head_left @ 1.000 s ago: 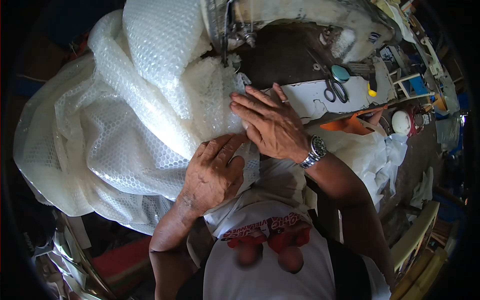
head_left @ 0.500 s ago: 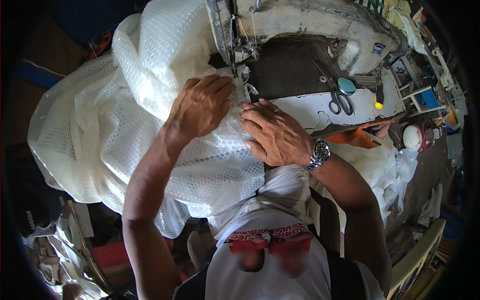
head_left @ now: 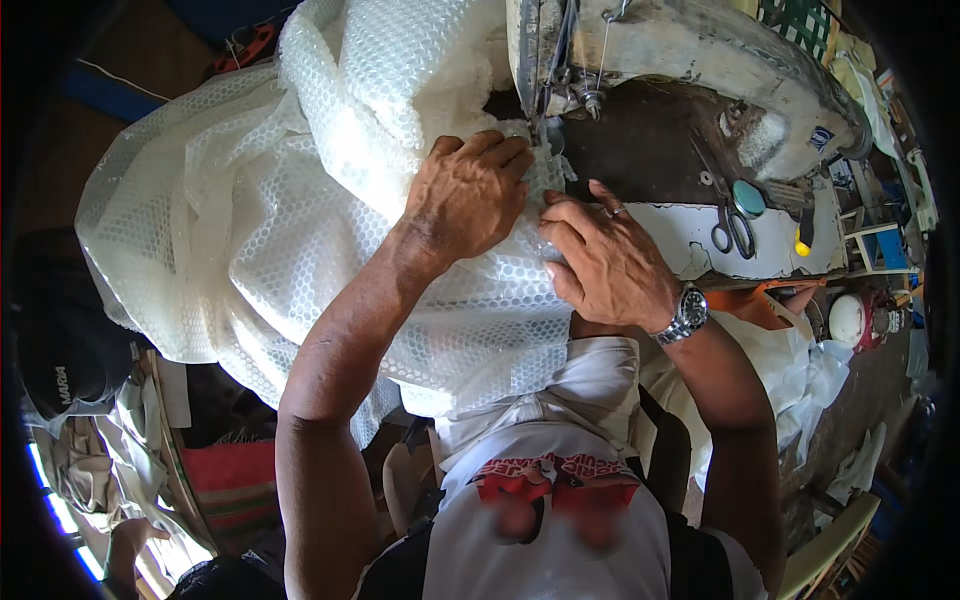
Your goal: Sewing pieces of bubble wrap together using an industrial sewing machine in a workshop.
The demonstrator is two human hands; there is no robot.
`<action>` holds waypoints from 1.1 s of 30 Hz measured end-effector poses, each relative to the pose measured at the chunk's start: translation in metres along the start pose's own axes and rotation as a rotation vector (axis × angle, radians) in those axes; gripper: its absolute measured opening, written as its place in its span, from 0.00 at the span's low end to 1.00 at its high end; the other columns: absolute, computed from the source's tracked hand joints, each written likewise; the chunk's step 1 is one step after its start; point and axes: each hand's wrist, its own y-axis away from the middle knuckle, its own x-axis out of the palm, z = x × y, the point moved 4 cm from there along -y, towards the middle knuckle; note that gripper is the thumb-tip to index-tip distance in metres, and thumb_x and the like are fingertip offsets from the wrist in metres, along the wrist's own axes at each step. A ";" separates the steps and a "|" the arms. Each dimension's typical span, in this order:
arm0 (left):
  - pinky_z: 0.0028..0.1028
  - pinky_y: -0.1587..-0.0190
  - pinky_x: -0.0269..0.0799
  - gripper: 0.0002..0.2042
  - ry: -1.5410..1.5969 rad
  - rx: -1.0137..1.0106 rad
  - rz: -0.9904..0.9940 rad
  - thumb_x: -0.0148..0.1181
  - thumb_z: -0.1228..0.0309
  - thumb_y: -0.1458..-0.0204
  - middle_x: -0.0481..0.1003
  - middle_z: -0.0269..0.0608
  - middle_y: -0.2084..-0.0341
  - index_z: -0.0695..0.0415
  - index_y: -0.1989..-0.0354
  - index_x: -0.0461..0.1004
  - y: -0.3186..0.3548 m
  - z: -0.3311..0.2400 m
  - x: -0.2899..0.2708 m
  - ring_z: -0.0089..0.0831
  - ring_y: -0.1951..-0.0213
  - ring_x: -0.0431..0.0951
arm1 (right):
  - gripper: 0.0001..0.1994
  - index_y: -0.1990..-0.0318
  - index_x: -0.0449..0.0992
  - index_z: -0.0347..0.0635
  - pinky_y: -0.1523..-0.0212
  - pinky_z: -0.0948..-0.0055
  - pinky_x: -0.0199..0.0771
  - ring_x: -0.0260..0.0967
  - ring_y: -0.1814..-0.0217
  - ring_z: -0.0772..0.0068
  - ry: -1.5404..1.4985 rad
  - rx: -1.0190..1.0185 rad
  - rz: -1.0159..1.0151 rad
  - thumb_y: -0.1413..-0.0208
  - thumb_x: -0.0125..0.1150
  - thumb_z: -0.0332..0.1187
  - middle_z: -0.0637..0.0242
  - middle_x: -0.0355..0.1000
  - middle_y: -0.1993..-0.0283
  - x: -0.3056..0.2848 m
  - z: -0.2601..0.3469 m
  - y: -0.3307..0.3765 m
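Note:
A large, crumpled sheet of clear bubble wrap [head_left: 290, 220] drapes over the work surface and down across my lap. Its right edge runs under the needle area of a worn, paint-chipped sewing machine [head_left: 690, 55]. Just left of that edge, my left hand [head_left: 465, 195] is closed on the bubble wrap, fingers curled close to the needle. My right hand [head_left: 612, 262], with a metal watch [head_left: 687, 312] on its wrist, pinches the edge nearer to me. What lies beneath the fingertips is hidden.
Black-handled scissors [head_left: 734, 228], a round teal piece [head_left: 747, 198] and a yellow-ended tool [head_left: 803, 240] lie right of my hands. They rest around a chipped white board [head_left: 690, 240]. An orange item [head_left: 748, 304] sits below it. Another person's hand [head_left: 132, 537] shows at lower left.
The whole view has shifted, so the machine and hands appear farther right. Both hands keep hold of the bubble wrap near the needle. The other person's hand shows more at lower left.

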 end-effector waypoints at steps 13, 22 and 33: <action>0.48 0.50 0.81 0.14 0.171 -0.297 -0.041 0.57 0.66 0.43 0.84 0.56 0.60 0.58 0.54 0.84 -0.070 0.074 0.023 0.52 0.56 0.85 | 0.19 0.43 0.72 0.39 0.28 0.43 0.61 0.68 0.33 0.55 -0.014 0.035 -0.037 0.37 0.58 0.40 0.57 0.67 0.37 0.003 -0.017 -0.005; 0.47 0.47 0.78 0.17 0.125 -0.058 -0.065 0.66 0.57 0.44 0.83 0.51 0.53 0.51 0.50 0.84 -0.097 0.095 0.049 0.52 0.49 0.82 | 0.22 0.39 0.72 0.36 0.26 0.47 0.60 0.64 0.28 0.55 -0.018 0.032 -0.063 0.36 0.57 0.40 0.55 0.66 0.33 0.010 -0.024 -0.005; 0.49 0.36 0.69 0.20 -0.209 0.048 -0.153 0.62 0.72 0.46 0.79 0.53 0.47 0.56 0.43 0.79 -0.096 0.083 0.055 0.55 0.43 0.76 | 0.24 0.37 0.71 0.33 0.25 0.45 0.59 0.62 0.25 0.54 -0.021 0.097 -0.081 0.33 0.54 0.41 0.53 0.66 0.33 0.015 -0.023 -0.011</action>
